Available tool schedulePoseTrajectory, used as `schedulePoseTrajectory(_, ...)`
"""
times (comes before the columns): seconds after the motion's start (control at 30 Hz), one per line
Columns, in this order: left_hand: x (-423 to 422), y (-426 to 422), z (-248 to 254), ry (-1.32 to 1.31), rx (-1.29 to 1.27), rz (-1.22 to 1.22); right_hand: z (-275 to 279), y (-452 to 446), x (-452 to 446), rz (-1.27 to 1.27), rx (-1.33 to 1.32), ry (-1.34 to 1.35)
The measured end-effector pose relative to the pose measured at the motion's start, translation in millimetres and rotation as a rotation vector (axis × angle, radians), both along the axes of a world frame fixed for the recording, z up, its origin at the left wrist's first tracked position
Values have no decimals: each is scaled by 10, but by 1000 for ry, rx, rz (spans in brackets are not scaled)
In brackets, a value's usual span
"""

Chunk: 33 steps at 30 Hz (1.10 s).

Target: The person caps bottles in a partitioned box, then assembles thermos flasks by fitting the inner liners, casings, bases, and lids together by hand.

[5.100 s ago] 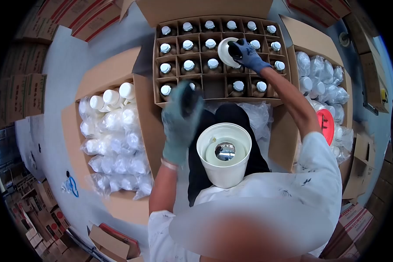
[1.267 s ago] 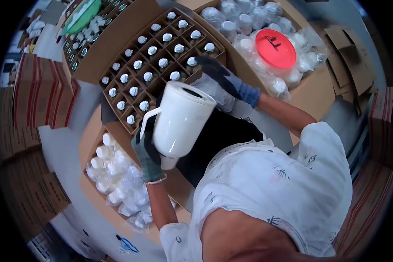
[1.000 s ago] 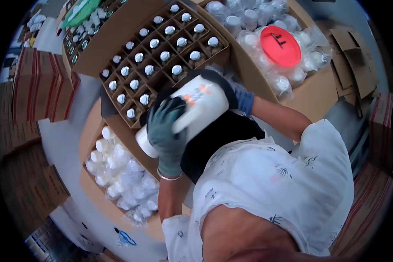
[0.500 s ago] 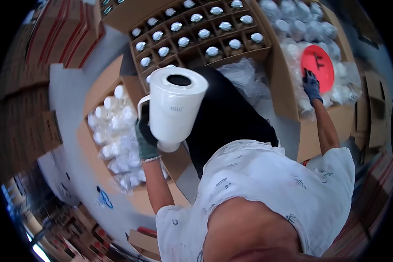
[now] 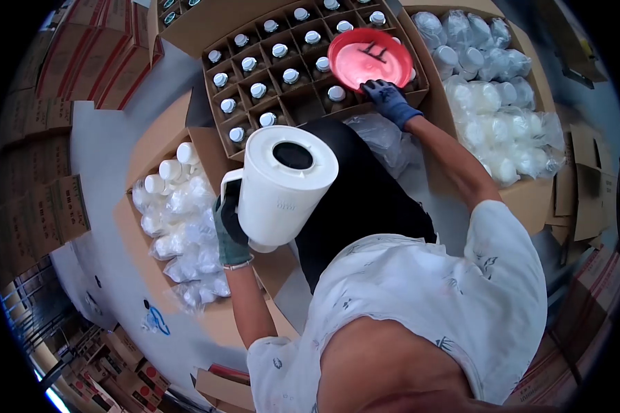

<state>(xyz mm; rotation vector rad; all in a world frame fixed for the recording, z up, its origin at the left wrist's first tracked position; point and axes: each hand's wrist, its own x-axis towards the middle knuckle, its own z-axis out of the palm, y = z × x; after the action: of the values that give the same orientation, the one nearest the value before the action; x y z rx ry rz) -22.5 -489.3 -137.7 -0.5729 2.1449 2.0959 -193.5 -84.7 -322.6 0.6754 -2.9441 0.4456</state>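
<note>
My view bows round into black corners; cool light brightens my shirt (image 5: 420,282), and pale sheen glazes the red dish (image 5: 348,65).

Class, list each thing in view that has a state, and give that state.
White jug: tilted, in left hand
Red dish: held in right hand
Bottles: upright
Divided carton: open, one front compartment vacant
Left carton: open, filled
Right carton: open, filled
Plastic wrap: crumpled

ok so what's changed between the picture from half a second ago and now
The right hand has moved the red dish leftward from the box of wrapped containers to over the divided carton. The left hand still holds the white jug.
</note>
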Motion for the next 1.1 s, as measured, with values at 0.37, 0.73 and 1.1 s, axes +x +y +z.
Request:
schedulePoseTrajectory(0.37, -131, -391, -63, 76, -374, -67, -298, -253, -1369, -240, 335, -109)
schedulePoseTrajectory(0.73, -67, -426, -252, 162, -504, -203, 1148, -661, -728, 330, -867, -635)
schedulePoseTrajectory(1.1, 34, 49, 87, 246, -324, -204, 2459, -1102, 661, 824, -499, -40)
